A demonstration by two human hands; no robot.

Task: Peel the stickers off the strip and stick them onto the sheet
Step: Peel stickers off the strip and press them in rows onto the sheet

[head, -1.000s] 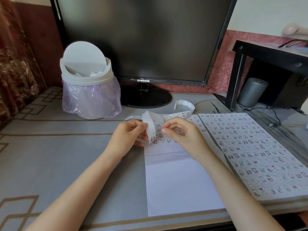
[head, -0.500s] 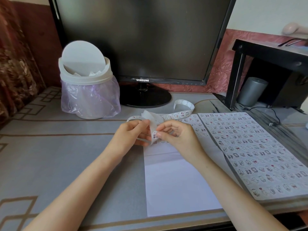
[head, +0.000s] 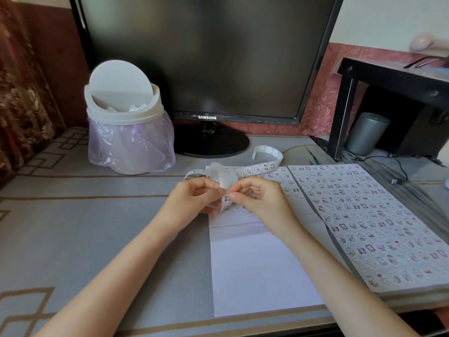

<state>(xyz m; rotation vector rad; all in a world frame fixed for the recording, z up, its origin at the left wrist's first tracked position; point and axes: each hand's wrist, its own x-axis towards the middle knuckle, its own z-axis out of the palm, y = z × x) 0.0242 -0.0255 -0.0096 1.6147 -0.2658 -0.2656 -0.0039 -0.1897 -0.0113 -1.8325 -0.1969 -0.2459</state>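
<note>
A long white sticker strip with small cartoon stickers loops across the desk behind my hands. My left hand pinches the strip's near end, which bends over its fingers. My right hand pinches at the strip right beside the left fingertips, thumb and forefinger together. Under both hands lies a white sheet with a few stickers along its top edge, partly hidden by my right hand.
A stack of sheets covered in stickers lies to the right. A white swing-lid bin with a purple bag stands at the back left, a black monitor behind it, a black shelf at the right.
My right hand has moved left until its fingertips meet the left hand's on the strip. The strip's loop has bunched up between them.
</note>
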